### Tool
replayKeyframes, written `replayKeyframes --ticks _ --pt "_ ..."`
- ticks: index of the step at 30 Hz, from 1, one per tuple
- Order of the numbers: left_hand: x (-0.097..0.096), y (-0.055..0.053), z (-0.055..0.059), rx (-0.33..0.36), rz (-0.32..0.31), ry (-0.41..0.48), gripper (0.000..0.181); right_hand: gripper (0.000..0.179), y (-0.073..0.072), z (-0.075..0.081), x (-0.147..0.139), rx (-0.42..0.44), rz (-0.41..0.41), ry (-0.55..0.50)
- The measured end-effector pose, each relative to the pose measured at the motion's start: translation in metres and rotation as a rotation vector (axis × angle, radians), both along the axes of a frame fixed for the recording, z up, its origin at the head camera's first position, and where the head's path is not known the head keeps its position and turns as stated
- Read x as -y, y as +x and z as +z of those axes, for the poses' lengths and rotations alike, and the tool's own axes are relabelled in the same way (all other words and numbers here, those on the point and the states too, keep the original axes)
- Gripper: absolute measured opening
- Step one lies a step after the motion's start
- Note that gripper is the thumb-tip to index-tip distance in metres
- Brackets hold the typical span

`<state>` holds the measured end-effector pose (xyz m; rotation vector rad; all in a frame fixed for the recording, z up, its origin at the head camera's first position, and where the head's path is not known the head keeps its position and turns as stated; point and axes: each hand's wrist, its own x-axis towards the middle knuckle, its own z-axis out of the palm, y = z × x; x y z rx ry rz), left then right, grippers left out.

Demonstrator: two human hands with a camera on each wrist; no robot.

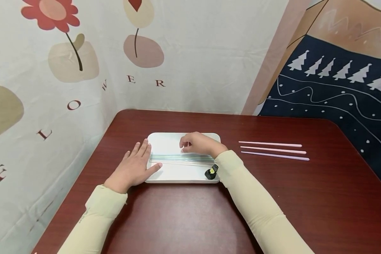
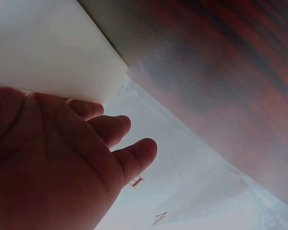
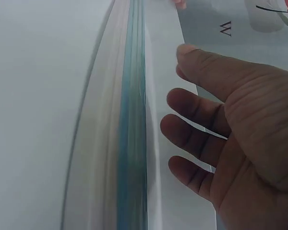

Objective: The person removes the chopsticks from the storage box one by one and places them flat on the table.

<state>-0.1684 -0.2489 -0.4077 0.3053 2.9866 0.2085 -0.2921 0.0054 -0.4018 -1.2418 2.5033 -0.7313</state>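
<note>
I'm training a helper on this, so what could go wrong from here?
The right hand might catch several of the thin teal sticks together, as they lie close. Its sleeve could brush the three loose sticks nearby. The left hand, on the edge of the white tray, might shift it.

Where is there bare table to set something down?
Bare table shows between the sleeves, before the white tray, and between the right sleeve and the three sticks. The tray is crowded: teal and pale strips cross its middle, a black object sits near-right, and left hand and right hand reach over it.
</note>
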Motion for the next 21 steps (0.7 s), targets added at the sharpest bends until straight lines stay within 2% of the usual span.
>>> replayKeyframes --ticks 5,12,21 --pt "0.0 0.001 0.0 -0.002 -0.004 0.004 0.098 0.003 0.0 -0.006 0.002 0.025 -0.014 0.021" --pt "0.002 0.002 -0.001 -0.01 -0.012 0.021 0.107 0.004 -0.001 -0.012 0.005 0.048 0.007 0.031" --pt "0.0 0.005 0.0 -0.015 -0.035 0.046 0.12 0.005 -0.001 -0.016 0.007 0.046 0.0 0.047"
